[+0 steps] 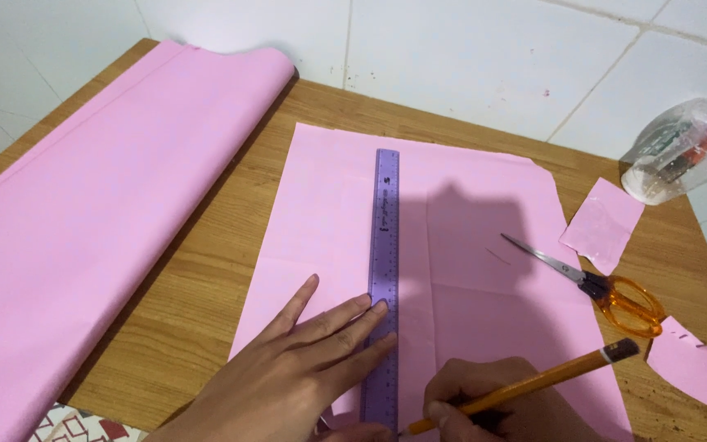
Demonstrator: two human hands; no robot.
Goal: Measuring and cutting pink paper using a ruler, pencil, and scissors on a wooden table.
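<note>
A wooden table (pixel 206 245) stands against a white tiled wall (pixel 468 49), with a large roll of pink fabric (pixel 83 213) at its left and a clear plastic cup (pixel 673 151) of pens lying at the far right. On the pink sheet (pixel 484 270) at centre, the left hand (pixel 296 368) lies flat with fingers spread, pressing down a purple ruler (pixel 385 278). The right hand (pixel 484 401) pinches a yellow pencil (pixel 525 385), its tip beside the ruler's near end, and orange-handled scissors (pixel 607 290) lie nearby.

bare left hand (pixel 288 368), bare right hand (pixel 493 401), no sleeves
</note>
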